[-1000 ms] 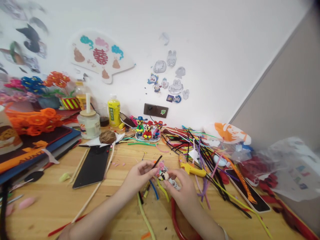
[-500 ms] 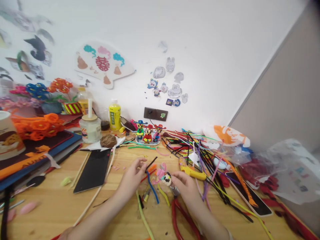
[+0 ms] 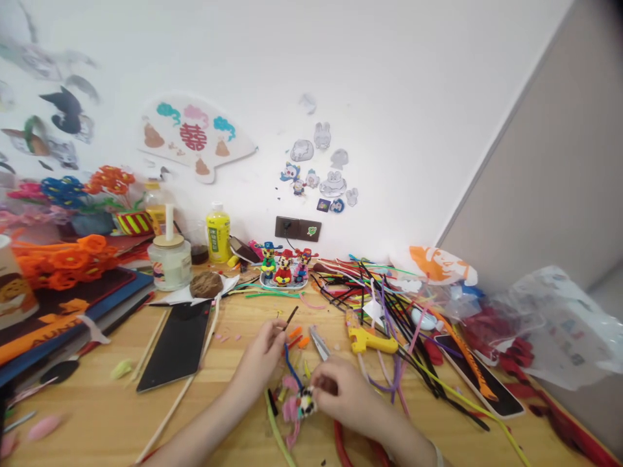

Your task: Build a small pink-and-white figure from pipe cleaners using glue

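Ref pt = yellow glue gun, lying on the wood tabletop. Your R hand is near-left of the gun, thumb + fingertips pinched on a small pink/white figure by its white/black end. Figure's also near-left of the gun, farther L than your R hand, tilted, pink bits hanging out L.

Your L hand is well L of the gun, approx level w/ it, fingertips clamped on a thin dark strip that angles up + away. Blue strip runs from by those fingertips toward the figure; can't tell if you're gripping it too. Hands apart.

Metal tip shows just L of the gun, red handles nearer you than the gun; middle's under your R hand, can't tell if 1 tool. Orange bits L of gun.

Tray w/ 3 dolls: far-left of gun. Loose strips: behind + R of gun. Phone: R of gun. Black slab: well L of gun, past your L hand.
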Demonstrator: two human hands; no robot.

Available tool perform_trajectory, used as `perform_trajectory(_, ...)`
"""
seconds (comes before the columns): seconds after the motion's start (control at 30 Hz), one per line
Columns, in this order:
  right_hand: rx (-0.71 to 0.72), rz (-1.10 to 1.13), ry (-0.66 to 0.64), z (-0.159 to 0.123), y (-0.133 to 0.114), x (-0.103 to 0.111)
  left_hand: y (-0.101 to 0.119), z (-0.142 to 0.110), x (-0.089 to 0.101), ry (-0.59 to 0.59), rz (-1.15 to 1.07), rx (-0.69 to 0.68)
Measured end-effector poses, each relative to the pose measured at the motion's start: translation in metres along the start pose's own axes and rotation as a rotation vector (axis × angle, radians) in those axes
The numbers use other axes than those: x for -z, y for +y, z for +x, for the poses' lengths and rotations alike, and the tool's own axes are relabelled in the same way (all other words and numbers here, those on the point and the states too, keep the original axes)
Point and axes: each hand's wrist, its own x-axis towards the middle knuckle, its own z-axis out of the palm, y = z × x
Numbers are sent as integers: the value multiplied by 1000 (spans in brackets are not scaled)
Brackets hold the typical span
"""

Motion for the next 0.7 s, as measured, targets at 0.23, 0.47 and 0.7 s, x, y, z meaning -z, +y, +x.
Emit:
perform_trajectory(0.23, 107, -152, 127, 0, -1, 3, 11, -5, 4, -138, 261, -134)
perform_trajectory(0.47, -123, 461, 330, 6, 4, 8, 20, -23, -7, -384, 422, -258)
perform_trajectory(0.7, -265, 955, 342, 9, 5, -9, 22, -25, -10, -468, 392, -236)
